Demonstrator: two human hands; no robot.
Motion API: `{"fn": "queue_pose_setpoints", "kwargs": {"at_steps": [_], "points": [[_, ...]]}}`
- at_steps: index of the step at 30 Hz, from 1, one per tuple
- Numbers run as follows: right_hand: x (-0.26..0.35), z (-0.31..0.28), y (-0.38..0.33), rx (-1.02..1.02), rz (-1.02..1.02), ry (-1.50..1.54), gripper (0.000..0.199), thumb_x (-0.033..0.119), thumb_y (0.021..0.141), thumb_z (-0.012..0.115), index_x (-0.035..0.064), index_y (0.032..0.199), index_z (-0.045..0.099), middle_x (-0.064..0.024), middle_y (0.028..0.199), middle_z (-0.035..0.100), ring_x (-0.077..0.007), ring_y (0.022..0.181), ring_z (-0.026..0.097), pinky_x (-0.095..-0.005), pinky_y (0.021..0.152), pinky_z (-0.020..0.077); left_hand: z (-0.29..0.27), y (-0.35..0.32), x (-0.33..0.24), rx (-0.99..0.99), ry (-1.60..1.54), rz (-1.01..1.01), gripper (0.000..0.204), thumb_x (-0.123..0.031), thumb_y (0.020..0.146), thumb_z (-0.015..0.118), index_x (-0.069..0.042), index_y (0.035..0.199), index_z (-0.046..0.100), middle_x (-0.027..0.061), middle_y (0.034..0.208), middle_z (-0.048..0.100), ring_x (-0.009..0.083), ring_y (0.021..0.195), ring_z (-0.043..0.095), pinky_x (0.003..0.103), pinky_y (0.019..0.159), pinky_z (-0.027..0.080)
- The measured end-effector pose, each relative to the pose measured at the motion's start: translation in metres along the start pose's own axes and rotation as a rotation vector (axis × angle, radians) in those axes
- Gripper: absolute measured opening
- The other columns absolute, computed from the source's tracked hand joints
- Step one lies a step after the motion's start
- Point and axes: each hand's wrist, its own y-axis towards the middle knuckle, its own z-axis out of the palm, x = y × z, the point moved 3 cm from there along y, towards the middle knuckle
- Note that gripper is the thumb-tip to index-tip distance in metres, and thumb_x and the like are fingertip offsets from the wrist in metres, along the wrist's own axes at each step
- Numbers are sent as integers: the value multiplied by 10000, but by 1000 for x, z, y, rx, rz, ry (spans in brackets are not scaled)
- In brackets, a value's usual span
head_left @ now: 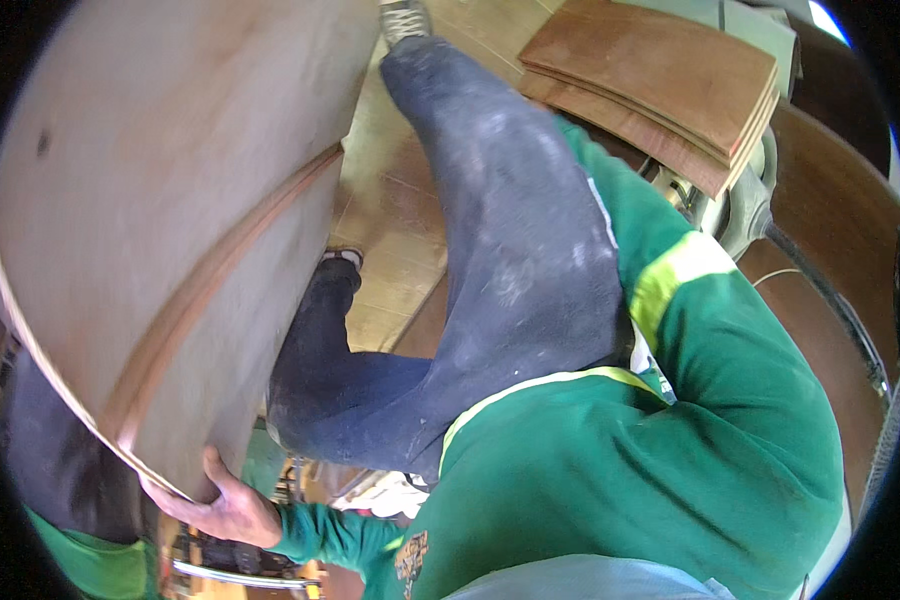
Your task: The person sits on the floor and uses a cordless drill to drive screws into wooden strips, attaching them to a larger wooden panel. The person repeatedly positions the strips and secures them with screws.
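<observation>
On the left a large greyish board [240, 90] fills the view, its light edge bending along the rim. A long brown wooden strip [210, 270] runs slantwise across its face. My left hand [232, 510] grips the board's near lower edge, thumb on the face and fingers partly hidden behind it. My right arm [660, 270], in a green sleeve with a pale and yellow band, reaches forward beside my dark trouser leg. My right hand is hidden behind that leg, so what it touches does not show.
A stack of brown plywood sheets [660, 70] lies at the upper right. Near it are a grey metal machine part [750, 200] and a black bar [835, 300]. Wooden floor boards [395, 220] show between my legs and the board. Another person's dark trousers [70, 450] appear at the lower left.
</observation>
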Motion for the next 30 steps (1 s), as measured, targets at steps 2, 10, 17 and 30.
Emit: {"fn": "queue_pose_setpoints", "kwargs": {"at_steps": [2, 10, 17, 30], "points": [[-70, 27, 56, 0, -36, -314, 372, 350, 1104, 582, 38, 1171, 774, -129, 1071, 773, -259, 937, 715, -407, 823, 593, 1, -1, 2, -24, 24, 40, 890, -379, 960, 877, 11, 1642, 461, 253, 1646, 503, 397, 1491, 507, 548, 1238, 412], [-202, 129, 141, -12, -319, -1102, 465, 446, 1046, 614, 52, 1208, 800, -180, 1201, 782, -365, 1043, 754, -483, 902, 619, 2, -23, -3, -65, 101, 81, 1004, -521, 944, 876, 44, 1641, 426, 269, 1627, 493, 412, 1465, 516, 579, 1223, 440], [-230, 138, 152, -220, -328, -1060, 547, 531, 1003, 634, 58, 1194, 832, -241, 1236, 787, -434, 1097, 768, -536, 967, 608, -4, -37, -15, -76, 171, 31, 1066, -482, 923, 908, 55, 1663, 359, 295, 1572, 488, 423, 1401, 562, 564, 1166, 527], [-128, 85, 159, -235, -302, -608, 420, 311, 1028, 652, -26, 1257, 753, -202, 1207, 799, -374, 1067, 783, -488, 941, 631, -5, -61, -45, -28, 17, 107, 927, -362, 954, 901, -5, 1649, 402, 269, 1635, 467, 416, 1453, 517, 583, 1221, 448]]}}
